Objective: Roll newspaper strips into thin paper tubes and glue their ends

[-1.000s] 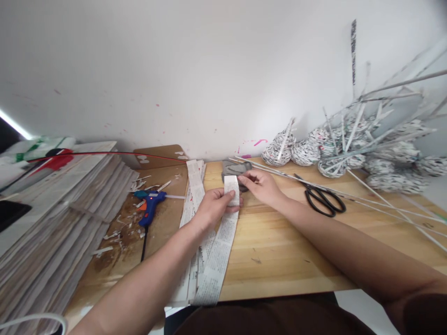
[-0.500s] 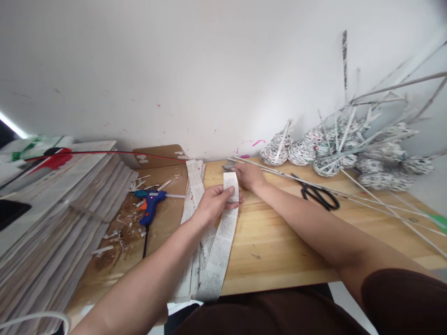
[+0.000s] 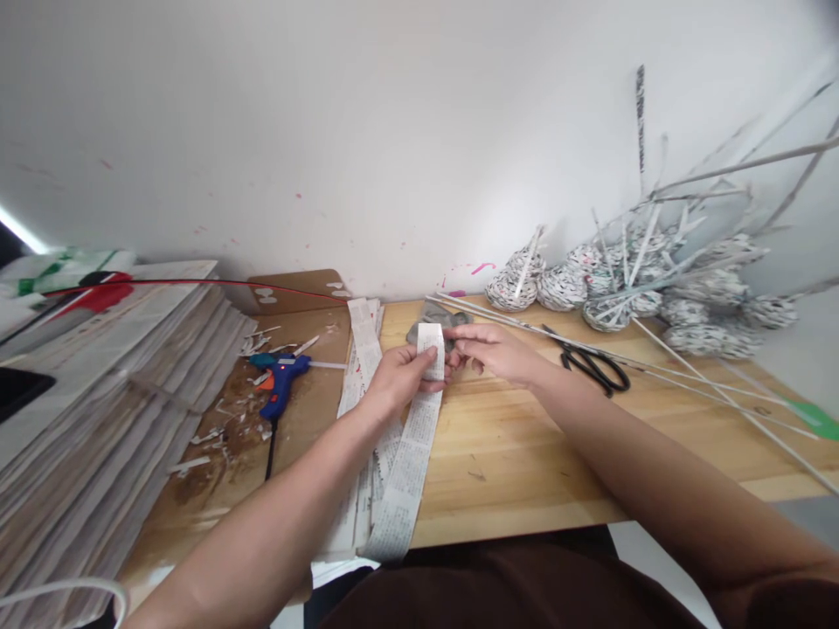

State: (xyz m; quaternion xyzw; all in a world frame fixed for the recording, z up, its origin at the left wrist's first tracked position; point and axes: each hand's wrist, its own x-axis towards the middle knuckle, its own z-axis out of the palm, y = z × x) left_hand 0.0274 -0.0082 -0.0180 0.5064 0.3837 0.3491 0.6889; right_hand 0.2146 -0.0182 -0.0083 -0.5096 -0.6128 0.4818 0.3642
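My left hand pinches the upper end of a long newspaper strip, thumb on top and fingers behind it. The strip hangs down toward me and curls at the table's front edge. My right hand is just to the right of that end, its thumb and index finger drawn together in a pinch. Whatever lies between those fingertips is too small to make out. Beyond both hands sits a grey, crumpled-looking item, partly hidden. More newspaper strips lie stacked under and left of my left wrist.
On the left, a blue glue gun lies on stained cardboard among paper scraps, beside a tall stack of paper. To the right are black scissors, long thin paper rods and several woven paper shapes against the wall.
My right hand has drawn back from the grey item toward the strip's upper end, uncovering more of that item. My left hand keeps its pinch on the strip.
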